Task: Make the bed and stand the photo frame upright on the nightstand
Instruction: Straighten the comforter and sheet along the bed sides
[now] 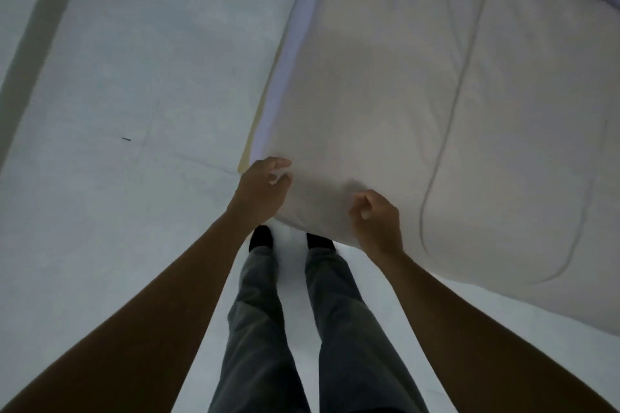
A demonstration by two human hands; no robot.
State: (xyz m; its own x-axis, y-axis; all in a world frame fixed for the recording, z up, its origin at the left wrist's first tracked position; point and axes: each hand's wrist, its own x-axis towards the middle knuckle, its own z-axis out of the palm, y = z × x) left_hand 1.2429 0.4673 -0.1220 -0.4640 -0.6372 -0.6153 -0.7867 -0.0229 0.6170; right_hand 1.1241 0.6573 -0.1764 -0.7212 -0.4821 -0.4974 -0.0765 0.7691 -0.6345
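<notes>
Quilted comforter (419, 104): beige, stitched seam lines, corner overhanging bed edge | left hand (260, 193): fingers curled, pinching corner | right hand (377, 220): fingers curled, gripping fabric | no legible writing.

pale tiled floor (110, 84) with faint grout lines, small dark speck (126, 139) on a tile left of centre, grey-green strip (37, 37) running diagonally at far left, 2 legs in grey trousers (261, 329), 2 black socks (261, 237) on the floor
</notes>
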